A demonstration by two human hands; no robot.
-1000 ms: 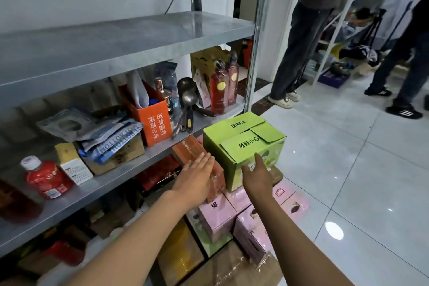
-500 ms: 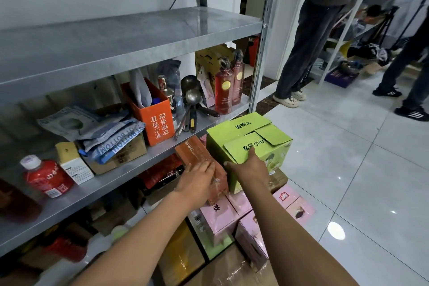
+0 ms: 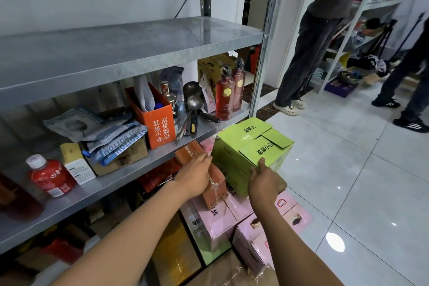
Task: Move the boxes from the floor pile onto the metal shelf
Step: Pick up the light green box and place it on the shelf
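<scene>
My left hand (image 3: 196, 175) lies against the left face of the green box (image 3: 249, 150), fingers straight and pressing, not curled. Just beside it an orange box (image 3: 202, 169) leans in the pile; I could knock it over as I lift. My right hand (image 3: 263, 181) grips the box's near corner, thumb on top. The box sits atop the floor pile beside the metal shelf (image 3: 130, 42); uneven squeeze might let it slip.
</scene>
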